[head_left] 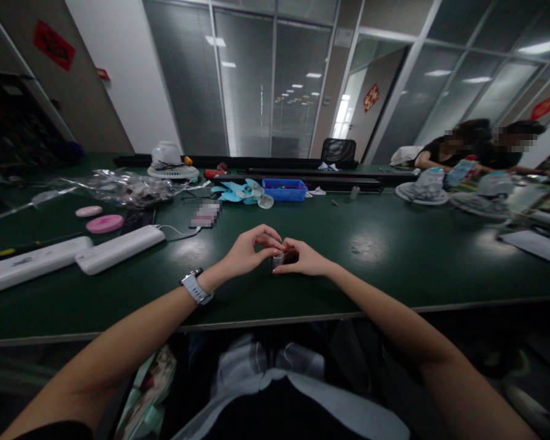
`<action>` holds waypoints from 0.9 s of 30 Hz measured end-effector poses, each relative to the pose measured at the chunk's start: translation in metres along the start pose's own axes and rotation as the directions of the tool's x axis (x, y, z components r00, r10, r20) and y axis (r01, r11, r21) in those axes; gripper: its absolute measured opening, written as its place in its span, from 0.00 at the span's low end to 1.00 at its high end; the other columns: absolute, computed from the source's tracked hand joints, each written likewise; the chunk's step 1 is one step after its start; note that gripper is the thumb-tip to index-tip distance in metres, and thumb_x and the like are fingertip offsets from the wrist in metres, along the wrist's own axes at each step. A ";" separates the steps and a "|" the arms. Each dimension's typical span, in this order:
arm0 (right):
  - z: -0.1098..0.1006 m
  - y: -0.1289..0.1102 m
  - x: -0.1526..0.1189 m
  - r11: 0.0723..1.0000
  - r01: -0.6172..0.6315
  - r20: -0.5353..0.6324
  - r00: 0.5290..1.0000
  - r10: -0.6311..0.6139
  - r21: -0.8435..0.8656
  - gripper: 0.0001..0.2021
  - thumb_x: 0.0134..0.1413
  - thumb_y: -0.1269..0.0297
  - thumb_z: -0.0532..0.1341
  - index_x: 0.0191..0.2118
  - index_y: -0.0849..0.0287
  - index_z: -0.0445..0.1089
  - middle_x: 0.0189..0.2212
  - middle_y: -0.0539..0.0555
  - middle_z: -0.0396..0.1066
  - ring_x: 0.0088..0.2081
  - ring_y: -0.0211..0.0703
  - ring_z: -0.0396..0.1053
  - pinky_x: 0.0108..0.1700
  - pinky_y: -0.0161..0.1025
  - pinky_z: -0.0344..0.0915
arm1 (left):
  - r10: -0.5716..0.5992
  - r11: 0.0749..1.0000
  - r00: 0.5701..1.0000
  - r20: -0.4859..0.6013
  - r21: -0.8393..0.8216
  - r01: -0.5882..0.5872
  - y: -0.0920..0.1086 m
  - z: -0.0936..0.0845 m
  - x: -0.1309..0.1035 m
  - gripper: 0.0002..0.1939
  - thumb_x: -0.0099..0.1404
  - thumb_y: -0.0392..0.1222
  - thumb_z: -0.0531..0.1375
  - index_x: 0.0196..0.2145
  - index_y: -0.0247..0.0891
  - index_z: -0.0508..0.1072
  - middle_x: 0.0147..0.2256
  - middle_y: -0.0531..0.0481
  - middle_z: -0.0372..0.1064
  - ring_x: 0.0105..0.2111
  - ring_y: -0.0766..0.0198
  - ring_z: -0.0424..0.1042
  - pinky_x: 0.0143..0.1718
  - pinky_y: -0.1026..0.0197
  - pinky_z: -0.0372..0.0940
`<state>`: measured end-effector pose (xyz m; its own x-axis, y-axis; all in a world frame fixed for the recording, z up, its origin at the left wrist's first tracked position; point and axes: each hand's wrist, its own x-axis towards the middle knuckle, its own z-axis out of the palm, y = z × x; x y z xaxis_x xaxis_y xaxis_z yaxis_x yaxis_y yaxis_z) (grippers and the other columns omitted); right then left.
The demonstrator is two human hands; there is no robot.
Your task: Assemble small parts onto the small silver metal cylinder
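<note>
A small, light-coloured cylindrical object (pixel 278 260) stands near the front of the green table (pixel 321 293), between my two hands. My left hand (pixel 253 250), with a watch (pixel 195 286) on its wrist, curves over it from the left, its thumb at the top. From the right, my right hand (pixel 302 258) closes its thumb and fingers round the object's side. The fingertips of both hands nearly meet above it. Details of the object are too small to tell.
White power strips (pixel 121 249), pink discs (pixel 105 223) and a phone (pixel 205 214) on a cable lie left. Behind are a blue basket (pixel 284 190), light-blue fan blades (pixel 238 191) and clear plastic wrap (pixel 128 188). Fan parts (pixel 424 188) and people (pixel 458 150) are at the right.
</note>
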<state>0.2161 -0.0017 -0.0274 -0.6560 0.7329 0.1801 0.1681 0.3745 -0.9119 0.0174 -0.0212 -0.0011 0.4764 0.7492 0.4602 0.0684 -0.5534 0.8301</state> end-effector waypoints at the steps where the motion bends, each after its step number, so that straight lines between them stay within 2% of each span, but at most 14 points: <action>1: 0.000 0.000 0.000 1.000 -0.002 0.002 1.000 0.002 0.002 0.22 0.36 0.59 0.72 0.35 0.59 0.61 0.34 0.50 0.71 0.38 0.42 0.72 0.44 0.45 0.69 | 0.005 1.000 1.000 -0.003 0.006 -0.005 0.000 0.000 0.000 0.14 0.58 0.39 0.63 0.41 0.35 0.65 0.35 0.44 0.76 0.37 0.59 0.76 0.41 0.56 0.69; 7: 0.000 0.000 0.000 1.000 0.015 0.001 1.000 -0.015 0.003 0.22 0.36 0.60 0.72 0.35 0.59 0.61 0.34 0.50 0.71 0.37 0.41 0.72 0.45 0.45 0.68 | 0.036 0.991 0.999 0.019 0.125 -0.038 0.003 -0.003 0.000 0.15 0.57 0.41 0.64 0.41 0.35 0.66 0.35 0.45 0.76 0.38 0.58 0.76 0.44 0.55 0.67; 11: 0.000 0.001 0.000 1.000 0.016 0.004 1.000 -0.016 -0.004 0.22 0.36 0.60 0.72 0.35 0.59 0.61 0.33 0.50 0.71 0.37 0.41 0.72 0.44 0.44 0.69 | 0.015 0.990 0.998 0.067 0.142 -0.024 0.005 -0.006 0.001 0.16 0.58 0.42 0.63 0.42 0.35 0.66 0.36 0.44 0.76 0.40 0.58 0.75 0.45 0.56 0.67; 20: 0.002 -0.005 -0.001 1.000 0.015 -0.001 1.000 -0.015 0.012 0.23 0.36 0.59 0.71 0.37 0.59 0.61 0.34 0.50 0.70 0.38 0.42 0.72 0.45 0.44 0.69 | -0.064 0.998 0.986 0.156 0.025 0.060 0.003 -0.009 0.005 0.16 0.59 0.41 0.62 0.43 0.33 0.65 0.41 0.41 0.74 0.43 0.58 0.75 0.43 0.59 0.67; 27: 0.001 -0.003 0.000 1.000 0.016 -0.006 1.000 -0.016 -0.003 0.23 0.35 0.59 0.72 0.35 0.59 0.62 0.35 0.51 0.71 0.38 0.41 0.72 0.46 0.46 0.68 | -0.064 0.991 0.997 0.030 0.123 0.060 -0.002 -0.013 0.004 0.20 0.53 0.45 0.67 0.40 0.33 0.67 0.29 0.48 0.75 0.33 0.60 0.76 0.39 0.58 0.68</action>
<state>0.2149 -0.0038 -0.0250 -0.6543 0.7302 0.1968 0.1601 0.3881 -0.9076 0.0074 -0.0124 0.0027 0.4975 0.7717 0.3961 0.2043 -0.5480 0.8111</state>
